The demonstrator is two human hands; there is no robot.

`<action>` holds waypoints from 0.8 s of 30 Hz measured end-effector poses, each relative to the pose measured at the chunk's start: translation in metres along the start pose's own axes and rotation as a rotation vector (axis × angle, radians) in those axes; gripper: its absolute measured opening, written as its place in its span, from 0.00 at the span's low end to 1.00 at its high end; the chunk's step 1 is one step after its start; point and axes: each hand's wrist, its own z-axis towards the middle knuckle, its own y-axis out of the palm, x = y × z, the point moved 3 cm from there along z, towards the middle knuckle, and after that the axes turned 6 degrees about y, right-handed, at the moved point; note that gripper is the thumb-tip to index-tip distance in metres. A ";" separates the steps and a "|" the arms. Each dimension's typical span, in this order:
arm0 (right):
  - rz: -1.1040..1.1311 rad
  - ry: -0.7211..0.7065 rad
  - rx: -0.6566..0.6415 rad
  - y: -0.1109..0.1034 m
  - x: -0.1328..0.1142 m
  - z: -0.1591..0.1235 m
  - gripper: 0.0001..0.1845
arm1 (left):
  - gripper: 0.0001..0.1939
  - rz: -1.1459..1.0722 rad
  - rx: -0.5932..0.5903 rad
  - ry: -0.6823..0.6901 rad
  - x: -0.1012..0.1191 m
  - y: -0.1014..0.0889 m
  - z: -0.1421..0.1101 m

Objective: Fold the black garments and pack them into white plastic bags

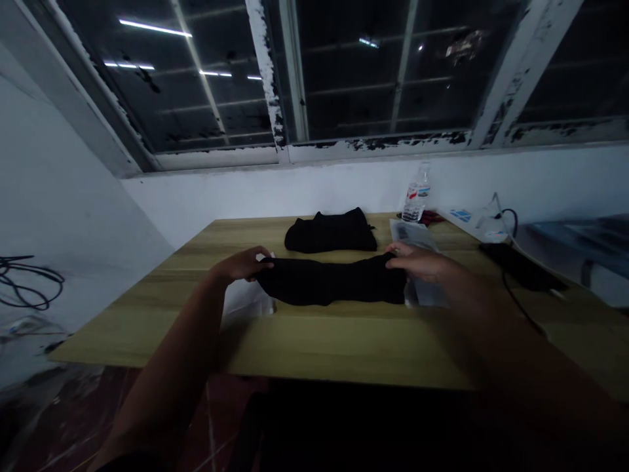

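A black garment [329, 280] lies stretched sideways on the wooden table [344, 341]. My left hand [243, 264] is closed on its left end and my right hand [417, 260] is closed on its right end. Under the garment's ends lie clear plastic bags, one by my left hand [246, 303] and one by my right hand [422, 295]. A second black garment [331, 231], folded, sits farther back on the table.
A plastic water bottle [417, 192] stands at the back right by the wall. A black cable [515, 288] and a dark flat object [521, 265] lie on the right. White packaging [472, 219] sits near the wall. Windows run along the back. Cables [24, 282] hang at the left wall.
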 end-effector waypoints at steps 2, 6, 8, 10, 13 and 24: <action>0.042 0.040 -0.038 0.005 0.002 0.003 0.20 | 0.28 -0.062 -0.029 0.022 0.005 0.009 0.001; 0.080 0.005 -0.049 0.007 -0.002 0.004 0.20 | 0.39 -0.438 -0.079 0.373 0.032 0.034 0.005; 0.111 -0.015 -0.063 0.007 -0.002 0.004 0.20 | 0.40 -0.421 -0.114 0.487 0.042 0.050 0.009; 0.132 -0.041 -0.094 0.008 -0.001 0.006 0.21 | 0.35 -0.231 -0.190 0.533 0.048 0.069 0.013; 0.177 -0.057 -0.110 0.010 -0.002 0.009 0.21 | 0.27 0.083 -0.284 0.636 0.056 0.097 0.015; 0.231 -0.639 -0.308 0.105 -0.064 -0.033 0.35 | 0.18 0.125 0.451 0.381 0.027 0.035 0.023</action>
